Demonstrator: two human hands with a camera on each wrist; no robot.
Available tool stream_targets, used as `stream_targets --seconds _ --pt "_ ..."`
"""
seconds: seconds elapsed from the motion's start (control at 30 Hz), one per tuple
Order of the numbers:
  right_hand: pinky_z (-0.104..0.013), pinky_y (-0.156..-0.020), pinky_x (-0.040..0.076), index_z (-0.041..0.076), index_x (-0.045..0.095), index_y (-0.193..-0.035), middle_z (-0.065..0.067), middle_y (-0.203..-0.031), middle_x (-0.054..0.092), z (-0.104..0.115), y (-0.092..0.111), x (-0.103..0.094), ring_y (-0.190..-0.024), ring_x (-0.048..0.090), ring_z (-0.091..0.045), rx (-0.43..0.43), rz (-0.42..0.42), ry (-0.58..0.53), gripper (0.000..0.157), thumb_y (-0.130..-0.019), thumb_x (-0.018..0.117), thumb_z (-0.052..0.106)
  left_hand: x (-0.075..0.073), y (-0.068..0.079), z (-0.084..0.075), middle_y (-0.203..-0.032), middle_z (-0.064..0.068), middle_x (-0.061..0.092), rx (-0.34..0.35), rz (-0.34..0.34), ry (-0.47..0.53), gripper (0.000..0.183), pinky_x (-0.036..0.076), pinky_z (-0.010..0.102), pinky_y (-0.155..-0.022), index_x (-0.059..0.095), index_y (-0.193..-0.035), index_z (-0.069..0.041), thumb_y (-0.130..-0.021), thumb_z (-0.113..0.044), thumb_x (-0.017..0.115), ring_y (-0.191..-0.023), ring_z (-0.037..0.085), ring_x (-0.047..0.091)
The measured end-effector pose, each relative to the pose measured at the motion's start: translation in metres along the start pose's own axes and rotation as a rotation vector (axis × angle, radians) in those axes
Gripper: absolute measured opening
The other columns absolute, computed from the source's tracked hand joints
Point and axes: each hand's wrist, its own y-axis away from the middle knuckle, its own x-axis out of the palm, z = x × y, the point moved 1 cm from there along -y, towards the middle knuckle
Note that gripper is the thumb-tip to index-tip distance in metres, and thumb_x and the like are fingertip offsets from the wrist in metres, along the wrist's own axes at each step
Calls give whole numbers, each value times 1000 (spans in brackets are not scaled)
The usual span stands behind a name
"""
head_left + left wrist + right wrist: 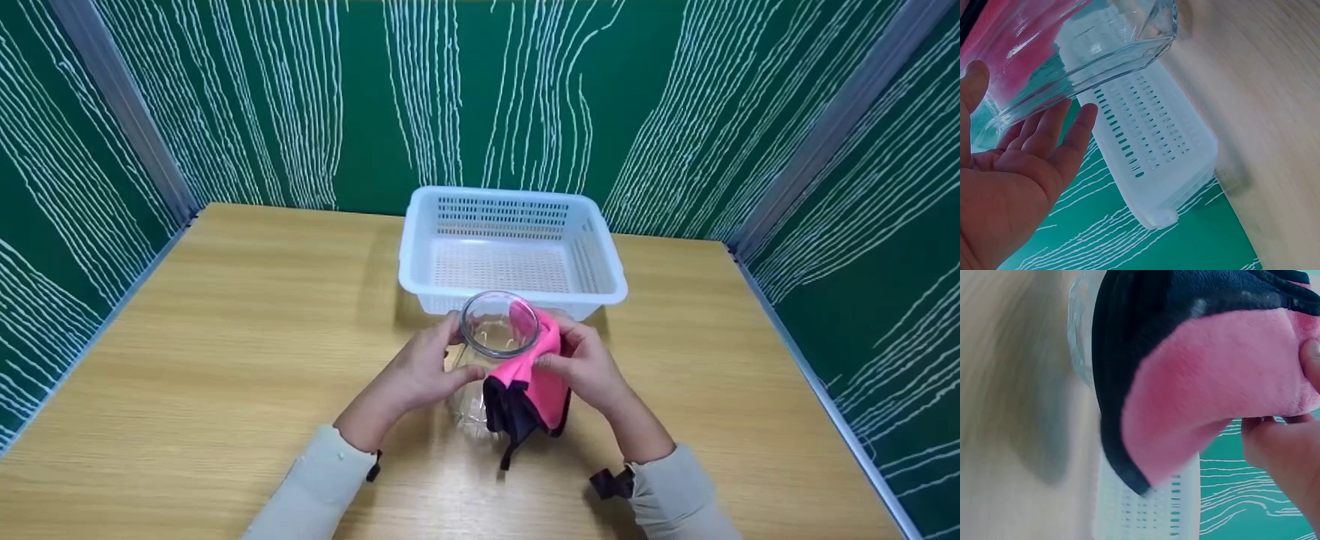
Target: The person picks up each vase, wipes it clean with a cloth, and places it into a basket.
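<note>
A clear glass jar (471, 401) with a wide round mouth is in front of the person, mouth up. My left hand (424, 367) holds its left side, thumb on the near side and fingers behind. In the left wrist view the faceted glass of the jar (1123, 56) passes above the fingers. My right hand (592, 364) grips a pink cloth (551, 390) with black edging and a dark underside, against the jar's right side. In the right wrist view the cloth (1213, 365) hangs from thumb and fingers and hides much of the jar.
A white perforated plastic basket (416, 255) stands just beyond the jar on the wooden table (262, 337). Green panels (367, 150) with white wavy lines rise at the back and both sides.
</note>
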Motion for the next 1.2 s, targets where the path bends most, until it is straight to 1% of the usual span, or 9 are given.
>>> stream_targets --seconds 0.13,0.23,0.43,0.53,0.67,0.77,0.83,0.97,1.2 --pt "-21 -76 52 -2 64 -118 -18 -116 63 0 -4 0 -96 55 -12 -30 63 212 46 -73 78 0 0 0 0 -136 2 58 -15 9 1 61 39 45 -112 45 -134 -19 -83 -36 74 -128 22 53" --pt "-24 -76 54 3 68 -113 -14 -116 63 1 -6 0 -96 54 -16 9 106 327 48 -68 84 4 0 0 0 -136 3 58 -10 13 13 59 40 44 -112 45 -134 -20 -84 -32 74 -128 23 53" --pt "-32 -79 58 8 59 -122 -8 -118 63 -3 -6 1 -102 59 -23 117 203 410 66 -63 84 2 1 0 -1 -136 4 58 18 9 24 59 41 43 -111 44 -134 -18 -84 -28 74 -129 24 53" --pt "-33 -85 56 9 57 -123 -8 -115 64 -8 -5 2 -102 60 -23 114 226 459 70 -59 84 1 1 0 -1 -135 8 59 52 -2 30 57 43 45 -109 45 -132 -14 -84 -25 74 -127 26 53" --pt "-31 -81 53 11 60 -121 -6 -109 65 -18 -4 3 -94 59 -18 94 242 559 72 -54 85 0 2 0 0 -134 9 59 94 -13 40 55 46 48 -106 45 -130 -12 -84 -22 74 -126 28 54" --pt "-31 -78 52 11 60 -121 -4 -106 66 -26 -1 6 -89 56 -16 124 252 638 76 -51 86 2 3 0 1 -133 7 59 96 -14 43 57 47 47 -105 44 -132 -14 -85 -25 73 -126 26 54" --pt "-33 -82 51 9 61 -121 -4 -106 66 -29 1 8 -90 56 -17 160 245 683 76 -50 89 5 4 0 2 -132 4 59 90 -14 58 59 47 47 -105 45 -132 -15 -83 -27 75 -126 24 54" --pt "-37 -86 52 5 63 -117 -5 -103 67 -31 4 10 -91 58 -18 220 218 689 70 -52 90 8 6 -2 0 -131 -2 60 51 -34 91 66 46 44 -106 48 -130 -18 -74 -33 81 -125 20 53" --pt "-23 -71 51 6 65 -117 -5 -99 67 -27 7 7 -83 56 -14 133 179 567 64 -57 87 6 7 -2 -2 -131 -6 59 -5 -71 85 70 43 45 -109 49 -130 -23 -70 -34 85 -126 22 53"
